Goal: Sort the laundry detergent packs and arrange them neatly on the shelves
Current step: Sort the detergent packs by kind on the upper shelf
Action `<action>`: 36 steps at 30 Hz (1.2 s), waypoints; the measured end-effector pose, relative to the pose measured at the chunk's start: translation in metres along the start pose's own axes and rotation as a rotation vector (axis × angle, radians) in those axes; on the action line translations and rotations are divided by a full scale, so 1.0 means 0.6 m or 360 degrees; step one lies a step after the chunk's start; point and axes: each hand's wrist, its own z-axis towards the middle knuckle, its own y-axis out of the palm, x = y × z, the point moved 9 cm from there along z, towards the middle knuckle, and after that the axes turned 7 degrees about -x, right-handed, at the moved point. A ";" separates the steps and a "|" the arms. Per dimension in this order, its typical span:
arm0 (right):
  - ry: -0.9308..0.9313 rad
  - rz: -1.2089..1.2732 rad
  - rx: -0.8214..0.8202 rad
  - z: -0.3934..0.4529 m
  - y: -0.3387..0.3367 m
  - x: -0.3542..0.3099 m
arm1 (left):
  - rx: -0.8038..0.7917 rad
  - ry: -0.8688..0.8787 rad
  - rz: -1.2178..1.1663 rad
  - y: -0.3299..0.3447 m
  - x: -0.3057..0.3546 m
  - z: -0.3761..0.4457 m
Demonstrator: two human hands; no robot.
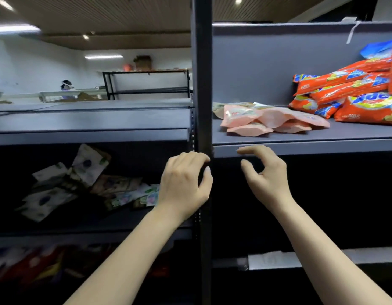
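Both loosely curled, empty hands, left hand [183,183] and right hand [265,175], hover before grey shelf [300,137].

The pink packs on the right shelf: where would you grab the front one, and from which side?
Probably by its near edge, coming from the front. The front pink pack lies flat by the shelf lip, with other pink packs overlapping behind it. The right hand, empty, is just below. A thumb-over, fingers-under pinch should suit it.
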 end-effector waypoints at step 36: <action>0.0686 -0.0405 -0.1026 -0.095 0.542 0.086 | -0.0704 -0.1067 0.0271 0.033 -0.594 -0.230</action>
